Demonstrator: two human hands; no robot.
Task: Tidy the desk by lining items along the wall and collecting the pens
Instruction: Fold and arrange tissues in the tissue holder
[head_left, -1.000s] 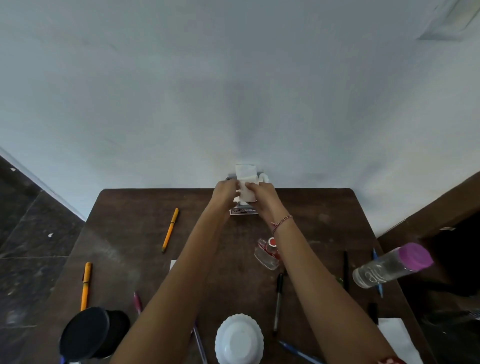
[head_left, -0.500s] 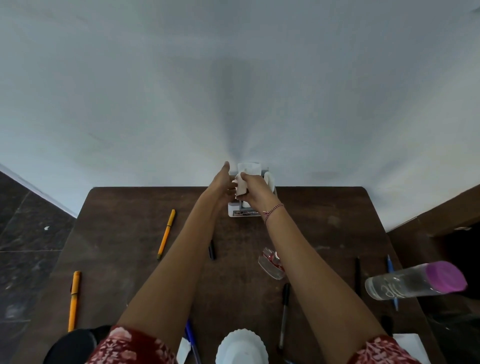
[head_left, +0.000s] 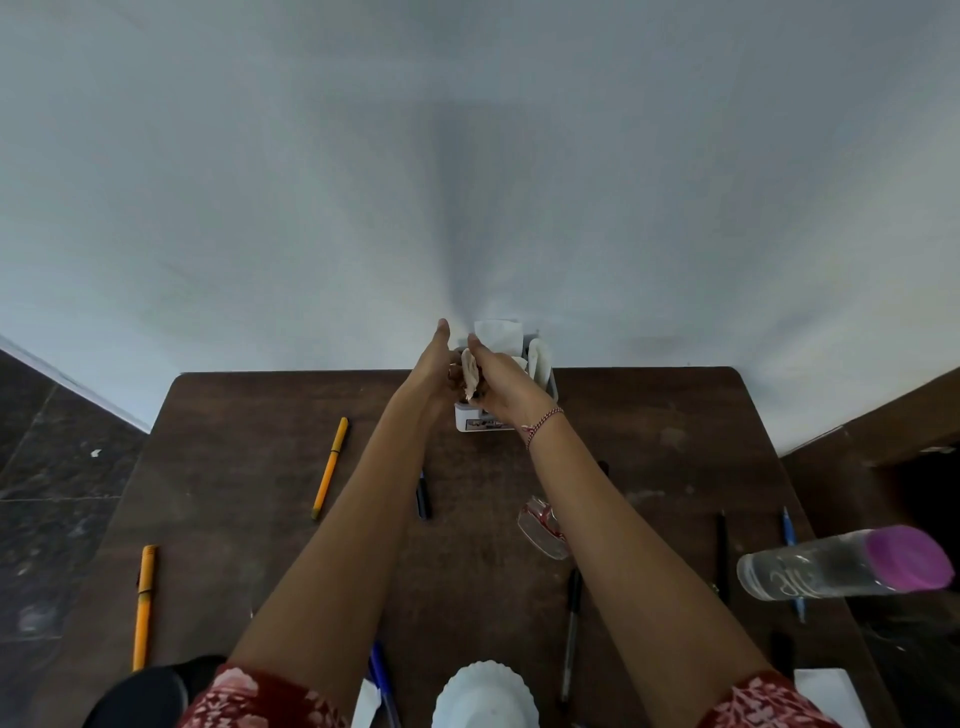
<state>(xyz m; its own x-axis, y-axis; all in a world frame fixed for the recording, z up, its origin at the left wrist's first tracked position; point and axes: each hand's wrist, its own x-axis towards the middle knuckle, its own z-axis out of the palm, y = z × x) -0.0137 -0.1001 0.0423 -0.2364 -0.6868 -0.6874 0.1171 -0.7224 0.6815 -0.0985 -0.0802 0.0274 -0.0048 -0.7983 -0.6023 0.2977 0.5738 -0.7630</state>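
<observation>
Both hands at the grey desk organiser (head_left: 551, 384) by the wall

Right hand (head_left: 498, 376) pinches a crumpled paper scrap (head_left: 470, 371) above the organiser, which stands at the desk's (head_left: 249, 467) far edge; left hand (head_left: 434, 364) open beside it; orange pens (head_left: 329, 467) (head_left: 143, 605) and dark pens (head_left: 571, 631) lie scattered

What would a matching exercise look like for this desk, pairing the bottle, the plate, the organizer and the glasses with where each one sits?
Things:
1. bottle
2. plate
3. organizer
4. glasses

Places:
A. against the wall, at the far edge of the desk
B. near edge, between the forearms
C. right side of the desk, lying down, pink cap
D. mid-desk, beside the right forearm

Pairs: 1-C, 2-B, 3-A, 4-D
</observation>
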